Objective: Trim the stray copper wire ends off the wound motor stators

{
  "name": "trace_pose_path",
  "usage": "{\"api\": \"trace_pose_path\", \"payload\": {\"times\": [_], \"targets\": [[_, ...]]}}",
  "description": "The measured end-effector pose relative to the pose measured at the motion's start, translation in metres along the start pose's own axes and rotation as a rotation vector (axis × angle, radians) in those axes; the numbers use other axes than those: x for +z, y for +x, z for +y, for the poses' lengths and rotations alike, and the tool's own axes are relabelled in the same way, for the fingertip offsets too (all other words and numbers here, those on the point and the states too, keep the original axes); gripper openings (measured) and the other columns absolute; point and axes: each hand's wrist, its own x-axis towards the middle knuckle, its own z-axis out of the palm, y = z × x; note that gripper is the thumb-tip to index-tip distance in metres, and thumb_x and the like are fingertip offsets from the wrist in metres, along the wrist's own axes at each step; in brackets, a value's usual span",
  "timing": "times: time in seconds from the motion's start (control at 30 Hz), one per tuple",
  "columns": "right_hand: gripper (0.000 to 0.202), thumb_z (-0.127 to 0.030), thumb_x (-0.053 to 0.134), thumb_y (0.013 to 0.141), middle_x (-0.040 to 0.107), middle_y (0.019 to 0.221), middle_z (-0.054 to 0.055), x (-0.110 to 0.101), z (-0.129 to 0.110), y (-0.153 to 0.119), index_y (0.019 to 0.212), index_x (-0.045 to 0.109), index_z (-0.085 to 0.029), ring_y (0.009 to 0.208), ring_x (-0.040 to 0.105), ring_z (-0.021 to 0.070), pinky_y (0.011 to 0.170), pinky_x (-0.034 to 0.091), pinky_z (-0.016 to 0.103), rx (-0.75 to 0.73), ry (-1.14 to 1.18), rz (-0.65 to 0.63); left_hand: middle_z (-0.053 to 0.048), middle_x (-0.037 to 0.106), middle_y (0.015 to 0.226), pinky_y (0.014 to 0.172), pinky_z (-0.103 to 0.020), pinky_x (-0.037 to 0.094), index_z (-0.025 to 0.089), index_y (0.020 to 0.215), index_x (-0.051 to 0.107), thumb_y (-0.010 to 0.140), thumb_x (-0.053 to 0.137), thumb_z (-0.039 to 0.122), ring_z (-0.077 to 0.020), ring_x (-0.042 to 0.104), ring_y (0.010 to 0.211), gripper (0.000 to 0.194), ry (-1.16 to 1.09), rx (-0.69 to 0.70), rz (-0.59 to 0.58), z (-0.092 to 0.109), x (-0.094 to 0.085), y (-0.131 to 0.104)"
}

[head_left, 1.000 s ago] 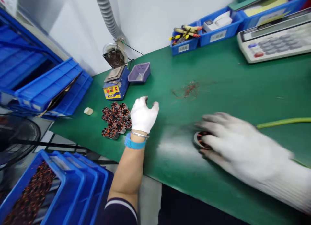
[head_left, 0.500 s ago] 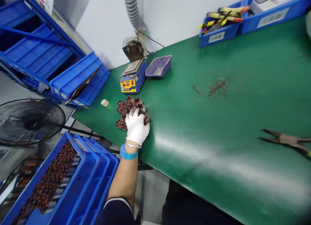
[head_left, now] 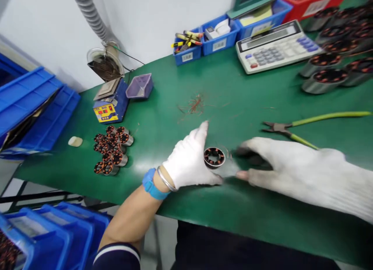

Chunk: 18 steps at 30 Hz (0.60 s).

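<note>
A single motor stator [head_left: 214, 158], a metal ring with copper windings and dark insulation inside, stands upright on the green table. My left hand [head_left: 190, 158], in a white glove, lies against or very near its left side, with fingers and thumb spread apart. To the right of the stator, my gloved right hand [head_left: 294, 170] hovers with thumb and fingers parted and nothing between them; its fingertips are slightly blurred. Thin wire ends show between the stator and that hand. Diagonal cutters [head_left: 279, 128] with green handles lie just beyond my right hand.
A cluster of stators [head_left: 112, 147] stands at left, near a blue solder pot [head_left: 109, 102] and a purple tray [head_left: 140, 87]. Wire scraps [head_left: 196, 104] lie mid-table. A calculator [head_left: 276, 48], tool boxes [head_left: 188, 56] and more stators [head_left: 325, 81] occupy the back and right.
My left hand has left the stator cluster and moved right, beside a single stator. My right hand has come into view. The camera has turned to the right.
</note>
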Motion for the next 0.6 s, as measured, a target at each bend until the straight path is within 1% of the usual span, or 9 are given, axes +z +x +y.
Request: {"api": "trace_pose_path", "payload": {"times": [0.03, 0.07, 0.13, 0.17, 0.23, 0.33, 0.43, 0.5, 0.6], "targets": [[0.060, -0.076, 0.058, 0.073, 0.072, 0.104, 0.007, -0.004, -0.010, 0.003, 0.113, 0.062, -0.033, 0.088, 0.069, 0.0335, 0.064, 0.048, 0.044, 0.028, 0.059, -0.082, -0.026, 0.041, 0.157, 0.111, -0.053, 0.047, 0.010, 0.159, 0.020, 0.056, 0.085, 0.048, -0.0447, 0.050, 0.138, 0.127, -0.072, 0.064, -0.021, -0.006, 0.001, 0.001], [0.057, -0.075, 0.061, 0.070, 0.072, 0.101, 0.005, -0.007, -0.019, 0.007, 0.109, 0.063, -0.032, 0.086, 0.069, 0.0324, 0.064, 0.046, 0.042, 0.043, 0.093, -0.150, -0.025, 0.044, 0.156, 0.112, -0.052, 0.046, 0.010, 0.160, 0.019, 0.063, 0.080, 0.043, -0.0429, 0.051, 0.138, 0.120, -0.139, 0.108, -0.046, -0.011, 0.004, 0.002], [0.048, -0.071, 0.058, 0.073, 0.072, 0.095, 0.003, -0.009, -0.033, 0.013, 0.097, 0.062, -0.029, 0.083, 0.068, 0.0297, 0.065, 0.044, 0.041, 0.047, 0.112, -0.242, -0.020, 0.058, 0.144, 0.108, -0.049, 0.049, 0.013, 0.161, 0.021, 0.072, 0.071, 0.035, -0.0381, 0.060, 0.129, 0.104, -0.221, 0.124, -0.078, -0.018, 0.011, 0.004], [0.044, -0.068, 0.052, 0.077, 0.071, 0.092, 0.003, -0.008, -0.036, 0.016, 0.091, 0.061, -0.028, 0.081, 0.067, 0.0288, 0.064, 0.043, 0.041, 0.052, 0.102, -0.259, -0.018, 0.065, 0.134, 0.105, -0.049, 0.051, 0.015, 0.160, 0.023, 0.074, 0.069, 0.035, -0.0366, 0.065, 0.121, 0.100, -0.227, 0.103, -0.071, -0.020, 0.015, 0.005], [0.042, -0.062, 0.038, 0.086, 0.069, 0.085, 0.004, -0.004, -0.036, 0.020, 0.082, 0.058, -0.026, 0.077, 0.065, 0.0267, 0.064, 0.042, 0.041, 0.031, 0.103, -0.264, -0.015, 0.071, 0.120, 0.101, -0.050, 0.053, 0.015, 0.159, 0.029, 0.073, 0.072, 0.039, -0.0358, 0.068, 0.110, 0.099, -0.190, 0.032, -0.005, -0.020, 0.022, 0.007], [0.046, -0.059, 0.029, 0.092, 0.065, 0.076, 0.003, 0.000, -0.024, 0.025, 0.076, 0.055, -0.024, 0.071, 0.062, 0.0231, 0.064, 0.042, 0.039, -0.009, 0.111, -0.274, -0.015, 0.070, 0.118, 0.099, -0.049, 0.054, 0.014, 0.156, 0.036, 0.068, 0.078, 0.046, -0.0358, 0.068, 0.106, 0.103, -0.140, -0.059, 0.099, -0.017, 0.026, 0.009], [0.044, -0.057, 0.030, 0.093, 0.067, 0.081, 0.002, -0.004, -0.010, 0.029, 0.082, 0.059, -0.026, 0.075, 0.062, 0.0224, 0.064, 0.041, 0.038, 0.048, 0.013, -0.226, -0.015, 0.067, 0.125, 0.099, -0.048, 0.053, 0.017, 0.156, 0.037, 0.066, 0.080, 0.047, -0.0355, 0.066, 0.109, 0.105, -0.131, -0.107, 0.117, -0.016, 0.024, 0.010], [0.044, -0.062, 0.034, 0.091, 0.069, 0.088, 0.002, -0.008, -0.006, 0.031, 0.089, 0.063, -0.029, 0.079, 0.063, 0.0236, 0.066, 0.041, 0.039, 0.101, -0.023, -0.197, -0.016, 0.065, 0.126, 0.100, -0.049, 0.053, 0.017, 0.157, 0.036, 0.063, 0.082, 0.049, -0.0363, 0.065, 0.110, 0.109, -0.138, -0.122, 0.118, -0.016, 0.023, 0.010], [0.052, -0.074, 0.050, 0.079, 0.072, 0.099, 0.002, -0.009, -0.010, 0.035, 0.106, 0.065, -0.032, 0.083, 0.066, 0.0250, 0.068, 0.045, 0.038, 0.142, 0.096, -0.201, -0.017, 0.063, 0.126, 0.101, -0.050, 0.052, 0.014, 0.158, 0.033, 0.055, 0.087, 0.050, -0.0374, 0.063, 0.113, 0.122, -0.192, -0.084, 0.103, -0.019, 0.021, 0.007]]}}
